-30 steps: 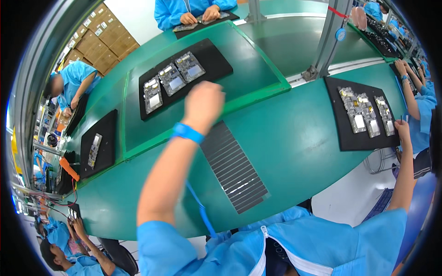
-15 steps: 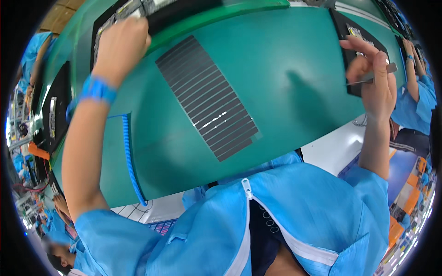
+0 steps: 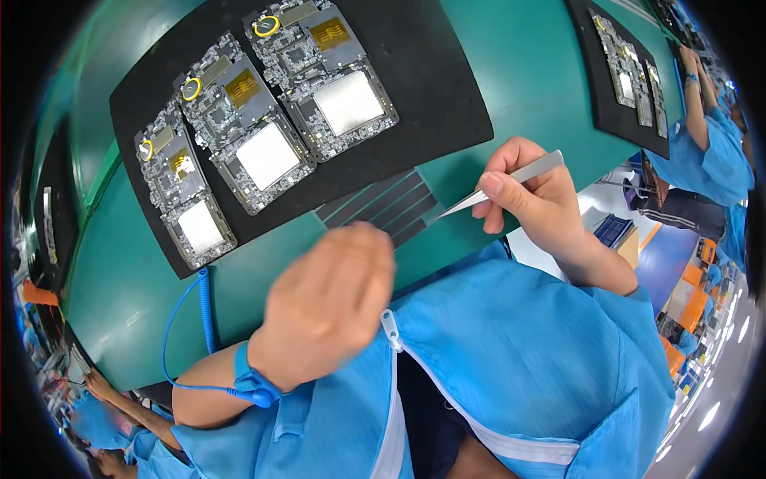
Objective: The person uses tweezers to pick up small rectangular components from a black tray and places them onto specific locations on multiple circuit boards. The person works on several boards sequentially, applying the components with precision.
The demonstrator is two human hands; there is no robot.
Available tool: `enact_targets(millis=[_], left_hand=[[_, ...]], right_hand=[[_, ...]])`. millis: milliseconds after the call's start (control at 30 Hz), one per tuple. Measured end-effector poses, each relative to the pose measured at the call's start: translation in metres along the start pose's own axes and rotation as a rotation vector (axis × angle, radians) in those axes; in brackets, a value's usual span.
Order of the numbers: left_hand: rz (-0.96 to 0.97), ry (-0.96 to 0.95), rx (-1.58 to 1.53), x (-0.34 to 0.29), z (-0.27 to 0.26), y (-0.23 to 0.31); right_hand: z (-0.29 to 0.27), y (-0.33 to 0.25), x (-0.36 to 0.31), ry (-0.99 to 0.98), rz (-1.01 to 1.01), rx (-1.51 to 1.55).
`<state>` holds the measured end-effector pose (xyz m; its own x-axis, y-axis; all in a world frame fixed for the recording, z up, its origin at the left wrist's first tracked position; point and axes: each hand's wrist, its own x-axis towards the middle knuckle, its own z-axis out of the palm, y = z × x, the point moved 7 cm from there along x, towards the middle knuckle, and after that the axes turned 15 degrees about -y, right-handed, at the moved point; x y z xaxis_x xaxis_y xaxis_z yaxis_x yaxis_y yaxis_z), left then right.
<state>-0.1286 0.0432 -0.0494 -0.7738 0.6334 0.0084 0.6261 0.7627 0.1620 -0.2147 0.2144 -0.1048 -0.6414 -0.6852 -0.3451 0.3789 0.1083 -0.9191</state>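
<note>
In my right hand (image 3: 535, 207) is a pair of metal tweezers (image 3: 536, 168), gripped between thumb and fingers. Their tips point left, at the right edge of a row of dark grey strips (image 3: 403, 209) stuck on the green table. My left hand (image 3: 331, 307), wearing a blue wrist strap (image 3: 246, 369), is over the near side of those strips; motion blurs its fingers. Beyond the hands lies a black mat (image 3: 439, 88) holding three circuit boards: a left one (image 3: 169, 172), a middle one (image 3: 219, 120) and a right one (image 3: 291, 60). The mat covers the far part of the strips.
A blue coiled cord (image 3: 206, 307) runs from the mat's near edge towards my wrist strap. Another black mat (image 3: 594, 64) with boards lies at the right, near a co-worker's arms (image 3: 698, 100). A further dark mat (image 3: 52, 191) stands at the left, with an orange object (image 3: 40, 294) below it.
The black mat with boards has come nearer, over the strips. My left hand has moved from the far left back towards my body. My right hand has brought the tweezers leftward to the strips.
</note>
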Motion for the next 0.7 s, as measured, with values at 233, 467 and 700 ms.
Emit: enact_targets(millis=[233, 467, 700], left_hand=[[0.146, -0.06, -0.086, 0.01, 0.018, 0.014], [0.17, -0.061, -0.087, 0.01, 0.018, 0.012], [0.202, -0.047, -0.054, 0.008, 0.019, 0.013]], right_hand=[[0.009, 0.002, -0.002, -0.006, -0.074, -0.078], [0.004, 0.002, -0.002, -0.021, -0.066, -0.026], [0.011, 0.0, -0.001, -0.027, -0.122, -0.058]])
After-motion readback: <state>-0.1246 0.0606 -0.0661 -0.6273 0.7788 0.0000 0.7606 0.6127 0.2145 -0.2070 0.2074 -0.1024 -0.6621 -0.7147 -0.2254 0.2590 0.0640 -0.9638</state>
